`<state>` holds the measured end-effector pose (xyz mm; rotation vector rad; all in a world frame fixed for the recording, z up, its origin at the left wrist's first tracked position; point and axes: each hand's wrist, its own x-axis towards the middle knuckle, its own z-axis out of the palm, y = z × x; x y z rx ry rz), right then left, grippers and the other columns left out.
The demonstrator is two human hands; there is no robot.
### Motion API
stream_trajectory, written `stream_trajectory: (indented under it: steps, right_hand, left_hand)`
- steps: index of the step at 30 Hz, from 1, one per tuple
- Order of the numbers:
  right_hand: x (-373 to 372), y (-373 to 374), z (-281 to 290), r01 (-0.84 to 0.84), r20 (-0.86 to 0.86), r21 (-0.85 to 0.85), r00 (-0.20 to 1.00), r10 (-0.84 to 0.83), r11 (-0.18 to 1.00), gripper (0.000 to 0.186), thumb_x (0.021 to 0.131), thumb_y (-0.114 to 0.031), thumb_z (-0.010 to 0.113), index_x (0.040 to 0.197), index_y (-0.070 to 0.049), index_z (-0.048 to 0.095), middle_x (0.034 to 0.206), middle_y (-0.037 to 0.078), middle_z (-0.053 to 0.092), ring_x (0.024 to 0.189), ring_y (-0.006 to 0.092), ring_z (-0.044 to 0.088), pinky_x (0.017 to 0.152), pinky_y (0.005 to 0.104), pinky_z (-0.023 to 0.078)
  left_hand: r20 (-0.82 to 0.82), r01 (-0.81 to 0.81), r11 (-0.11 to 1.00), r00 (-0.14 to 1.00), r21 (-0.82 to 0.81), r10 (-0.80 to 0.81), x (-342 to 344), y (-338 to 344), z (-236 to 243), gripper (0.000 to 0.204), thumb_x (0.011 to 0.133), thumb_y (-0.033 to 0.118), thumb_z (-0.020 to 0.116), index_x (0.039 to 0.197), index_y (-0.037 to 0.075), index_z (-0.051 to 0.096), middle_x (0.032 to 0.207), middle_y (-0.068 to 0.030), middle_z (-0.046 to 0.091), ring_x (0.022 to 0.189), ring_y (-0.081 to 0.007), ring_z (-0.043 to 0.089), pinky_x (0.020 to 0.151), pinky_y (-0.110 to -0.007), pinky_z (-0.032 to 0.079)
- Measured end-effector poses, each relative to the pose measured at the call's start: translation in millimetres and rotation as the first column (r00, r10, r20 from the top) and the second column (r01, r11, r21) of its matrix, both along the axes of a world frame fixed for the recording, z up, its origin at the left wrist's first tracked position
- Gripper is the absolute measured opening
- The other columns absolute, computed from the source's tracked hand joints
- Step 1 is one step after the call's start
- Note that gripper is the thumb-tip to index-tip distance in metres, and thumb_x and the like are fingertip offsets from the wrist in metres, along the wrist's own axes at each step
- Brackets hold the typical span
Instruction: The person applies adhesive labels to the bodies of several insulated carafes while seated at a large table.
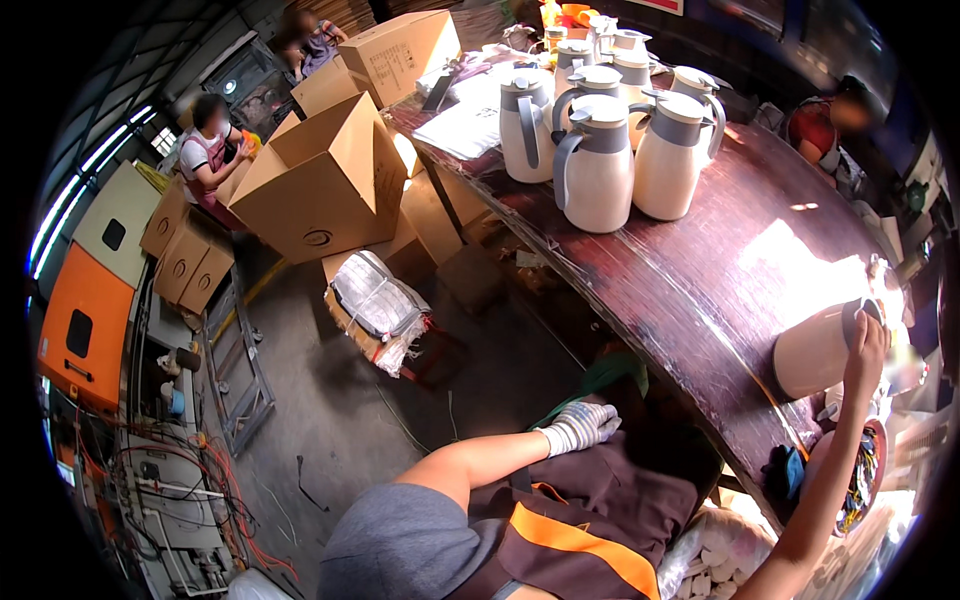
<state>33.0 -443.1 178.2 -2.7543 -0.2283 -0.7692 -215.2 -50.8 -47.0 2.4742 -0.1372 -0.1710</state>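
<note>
On the right, the bare fingers of my right hand [868, 352] are closed at the grey top end of a cream vacuum jug [812, 352]. This jug is tilted on its side at the table's near right edge. My left hand [583, 428], in a striped knitted glove, rests over my dark apron [600, 490] with its fingers curled in. Its fingertips are hidden, so what it holds, if anything, does not show. Several finished-looking cream jugs [595, 180] with grey collars, handles and lids stand upright at the table's far end.
The dark wooden table [690, 330] stretches from far left to near right. A tub [862, 480] of small parts stands below my right arm. Left are a padded stool [375, 295], an open carton [320, 190] and machinery with hoses [170, 490]. Other people work farther off.
</note>
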Motion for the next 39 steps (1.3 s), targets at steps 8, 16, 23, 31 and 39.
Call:
stream_trajectory:
  steps: [8, 16, 23, 31, 39]
  right_hand:
    - [-37, 54, 2, 0.041, 0.151, -0.081, 0.988, -0.029, 0.996, 0.042, 0.087, -0.041, 0.066, 0.089, 0.000, 0.061, 0.106, 0.017, 0.061, 0.122, 0.0380, 0.048, 0.098, 0.0445, 0.039]
    - [-169, 97, 14, -0.558, 0.326, -0.052, 0.775, 0.542, 0.828, 0.032, 0.072, -0.023, 0.076, 0.079, -0.001, 0.055, 0.104, 0.016, 0.061, 0.114, 0.0415, 0.054, 0.095, 0.0503, 0.043]
    - [-270, 113, -75, -0.742, 0.158, 0.269, 0.663, 0.731, 0.615, 0.059, 0.074, -0.060, 0.070, 0.084, -0.003, 0.059, 0.108, 0.018, 0.059, 0.106, 0.0368, 0.057, 0.089, 0.0471, 0.046]
    - [-376, -81, -237, 0.417, -0.552, 0.486, 0.828, -0.100, 0.769, 0.033, 0.090, -0.019, 0.061, 0.111, 0.005, 0.059, 0.106, 0.017, 0.065, 0.092, 0.0285, 0.064, 0.084, 0.0346, 0.049]
    - [-488, -95, -373, 0.838, -0.855, 0.059, 0.322, -0.405, 0.543, 0.040, 0.091, -0.016, 0.057, 0.126, 0.004, 0.050, 0.127, 0.016, 0.056, 0.106, 0.0244, 0.057, 0.089, 0.0296, 0.046]
  left_hand:
    - [-0.126, -0.030, 0.999, 0.992, -0.021, 0.027, 3, 5, 16, 0.031, 0.093, 0.037, 0.050, 0.092, 0.008, 0.061, 0.083, -0.0158, 0.065, 0.079, -0.0357, 0.062, 0.073, -0.044, 0.048]
    - [0.185, -0.109, 0.847, 0.954, -0.520, 0.237, 33, 10, 115, 0.042, 0.086, 0.023, 0.064, 0.121, 0.004, 0.053, 0.107, -0.0126, 0.064, 0.099, -0.0247, 0.063, 0.085, -0.034, 0.049]
    - [-0.147, 0.136, 0.511, 0.867, -0.849, -0.476, 46, -30, 154, 0.035, 0.075, 0.008, 0.069, 0.109, 0.004, 0.063, 0.100, -0.0050, 0.065, 0.096, -0.0111, 0.059, 0.087, -0.027, 0.047]
    - [-0.229, -0.153, 0.269, 0.932, -0.951, -0.280, 26, -13, 133, 0.033, 0.074, -0.001, 0.071, 0.105, 0.001, 0.061, 0.093, -0.0027, 0.066, 0.083, -0.0085, 0.061, 0.073, -0.024, 0.049]
    - [-0.340, 0.077, 0.861, 0.898, -0.502, -0.279, 12, -35, 161, 0.038, 0.075, 0.011, 0.069, 0.113, 0.007, 0.063, 0.086, -0.0024, 0.068, 0.084, -0.0115, 0.062, 0.078, -0.027, 0.048]
